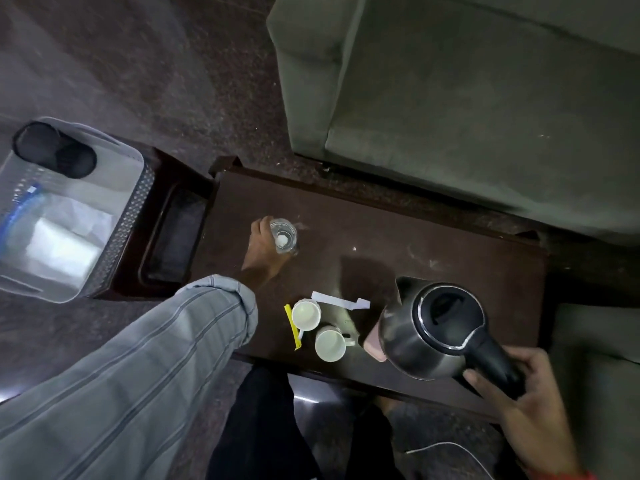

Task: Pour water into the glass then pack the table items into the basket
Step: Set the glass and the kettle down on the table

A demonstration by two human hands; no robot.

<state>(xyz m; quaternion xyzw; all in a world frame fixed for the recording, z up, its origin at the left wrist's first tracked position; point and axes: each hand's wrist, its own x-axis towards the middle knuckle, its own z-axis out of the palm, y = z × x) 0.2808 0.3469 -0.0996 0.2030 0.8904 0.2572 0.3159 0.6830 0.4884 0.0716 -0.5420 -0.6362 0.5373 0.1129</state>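
A clear glass (284,235) stands upright near the far left of the dark wooden table (433,237), and my left hand (264,249) is wrapped around its left side. My right hand (523,386) grips the black handle of a steel kettle (431,329), held just above the table's near right part with its lid shut and spout pointing away. Two white cups (305,314) (330,344) stand side by side near the front edge. A yellow sachet (292,325) and a white paper sachet (341,301) lie beside them. The grey basket (130,216) stands left of the table.
The basket rests on a dark stool (173,237) and holds a black cylindrical object (55,150), white paper and a blue item. A green sofa (467,98) runs behind the table. A pink object (374,344) peeks out under the kettle. A white cable (450,448) lies on the floor.
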